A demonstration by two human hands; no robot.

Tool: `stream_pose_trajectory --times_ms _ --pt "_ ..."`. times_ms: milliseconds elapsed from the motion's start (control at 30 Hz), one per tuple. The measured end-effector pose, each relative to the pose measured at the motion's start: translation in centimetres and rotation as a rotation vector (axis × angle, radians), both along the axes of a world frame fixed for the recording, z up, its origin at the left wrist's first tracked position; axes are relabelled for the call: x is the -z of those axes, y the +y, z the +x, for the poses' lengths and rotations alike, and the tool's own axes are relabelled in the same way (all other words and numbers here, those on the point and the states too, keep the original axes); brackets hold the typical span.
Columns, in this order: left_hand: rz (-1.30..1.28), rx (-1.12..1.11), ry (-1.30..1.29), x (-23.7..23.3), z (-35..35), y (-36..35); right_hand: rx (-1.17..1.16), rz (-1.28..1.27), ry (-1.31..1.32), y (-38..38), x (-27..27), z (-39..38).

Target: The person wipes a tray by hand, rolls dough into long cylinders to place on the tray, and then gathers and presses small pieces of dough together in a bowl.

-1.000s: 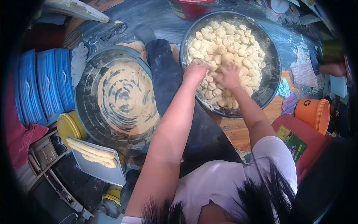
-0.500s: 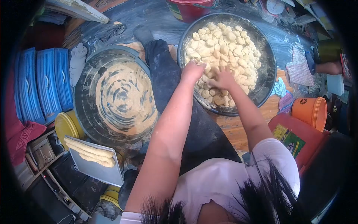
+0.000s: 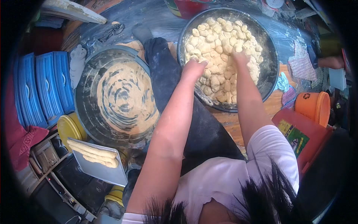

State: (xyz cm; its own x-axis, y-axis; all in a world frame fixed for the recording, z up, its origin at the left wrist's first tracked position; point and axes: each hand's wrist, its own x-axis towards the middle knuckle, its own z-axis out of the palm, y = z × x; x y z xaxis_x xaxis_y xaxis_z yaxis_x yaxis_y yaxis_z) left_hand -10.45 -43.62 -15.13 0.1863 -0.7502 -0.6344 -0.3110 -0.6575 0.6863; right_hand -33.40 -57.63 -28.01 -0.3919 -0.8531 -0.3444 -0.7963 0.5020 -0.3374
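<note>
A wide dark basin [image 3: 269, 63] holds a heap of small, pale, floury dough pieces [image 3: 220, 41]. My left hand [image 3: 194, 69] is at the basin's left side, just inside the rim, its fingers curled against the dough. What lies within that grip is hidden. Farther right, my right hand [image 3: 241, 58] reaches down into the heap, fingertips among the pieces and mostly out of sight. My leg, in dark trousers, stretches along the basin's left side.
To the left stands a second large basin [image 3: 80, 97] with a floury coating inside. Dough rolls [image 3: 93, 154] lie on a tilted metal tray [image 3: 121, 173]. Blue drawers [image 3: 46, 87], an orange bucket [image 3: 311, 108] and a red bucket [image 3: 188, 8] surround the floor area.
My right hand has moved up and right across the dough, from spread fingers near the heap's middle to deeper among the pieces. My left hand stays at about the same place.
</note>
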Motion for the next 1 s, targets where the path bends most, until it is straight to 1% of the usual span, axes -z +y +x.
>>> stream_pose_trajectory --times_ms 33,100,133,167,233,267,300,367,400,433,500,533,600,633,700,733,767,800,833,867,900,933,967,1000 --pt "-0.005 0.001 0.001 -0.1 0.1 -0.2 0.001 -0.005 0.001 -0.2 0.1 -0.1" --pt "-0.015 0.008 0.015 -1.3 0.1 -0.5 -0.216 -0.031 -0.021 0.4 -0.9 0.5" --pt "-0.018 0.005 0.022 -1.3 -0.2 -0.7 -0.250 -0.046 0.027 2.3 -3.1 1.0" --pt "-0.008 0.023 -0.022 -1.1 -0.5 -0.9 -0.254 -0.044 0.034 3.4 -3.9 0.2" --pt "0.012 0.040 -0.063 -1.0 -0.9 -0.8 -0.594 -0.113 -0.067 5.5 -4.8 -1.3" --pt "0.015 0.042 -0.070 -1.3 -1.0 -0.7 -0.667 -0.150 -0.058 6.9 -6.6 -1.4" --pt "0.015 0.045 -0.079 -1.4 -1.1 -0.7 -0.668 -0.146 -0.060 7.7 -8.5 -1.8" --pt "0.017 0.038 -0.082 -1.5 -0.9 -0.5 -0.913 0.124 -0.176 8.2 -11.1 -3.3" --pt "0.015 0.030 -0.084 -1.6 -0.6 -0.5 -0.972 0.059 -0.393 7.5 -8.8 -5.5" --pt "0.014 0.029 -0.089 -1.4 -0.4 -0.4 -0.973 0.055 -0.397 6.5 -8.7 -7.1" --pt "0.089 0.044 -0.013 -0.8 0.1 -0.4 -0.334 0.139 -0.513 4.6 -8.6 -9.0" --pt "0.089 0.041 -0.015 -0.6 0.1 -0.3 -0.338 0.139 -0.515 4.0 -7.4 -9.0" --pt "0.052 0.025 -0.042 -0.4 -0.2 -0.1 -0.061 -0.090 0.083 3.5 -3.0 -9.2" --pt "0.051 0.026 -0.040 -0.5 -0.4 0.0 -0.061 -0.091 0.085 3.5 -2.3 -8.2" --pt "0.021 0.015 -0.063 -1.0 -0.5 0.1 0.047 0.009 0.010 3.9 -1.5 -4.0" --pt "0.017 0.011 -0.066 -1.0 -0.3 -0.1 0.043 0.005 0.007 4.2 -1.0 -2.6" --pt "0.031 0.016 -0.073 -0.9 -0.4 -0.3 -0.066 -0.052 0.054 4.6 -0.4 -1.5" --pt "0.044 0.019 -0.078 -1.0 -0.4 -0.3 -0.177 -0.110 0.103 5.1 -1.2 0.1" --pt "0.041 0.013 -0.074 -1.1 -0.4 -0.5 -0.309 -0.112 0.076 6.2 -2.1 1.0" --pt "0.032 0.017 -0.074 -1.4 -0.5 -0.6 -0.440 -0.111 0.051 8.3 -4.6 2.1" --pt "0.025 0.021 -0.075 -1.7 -0.6 -0.6 -0.573 -0.129 0.086 10.0 -5.6 2.7" --pt "0.029 0.019 -0.070 -1.8 -0.8 -0.6 -0.704 -0.147 0.119 11.5 -6.3 2.8" --pt "0.057 0.039 -0.073 -1.9 -0.9 -0.7 -0.706 -0.145 0.120 13.4 -6.6 2.2" --pt "0.084 0.058 -0.080 -1.8 -0.9 -0.7 -0.875 -0.181 0.152 15.4 -6.6 1.8"
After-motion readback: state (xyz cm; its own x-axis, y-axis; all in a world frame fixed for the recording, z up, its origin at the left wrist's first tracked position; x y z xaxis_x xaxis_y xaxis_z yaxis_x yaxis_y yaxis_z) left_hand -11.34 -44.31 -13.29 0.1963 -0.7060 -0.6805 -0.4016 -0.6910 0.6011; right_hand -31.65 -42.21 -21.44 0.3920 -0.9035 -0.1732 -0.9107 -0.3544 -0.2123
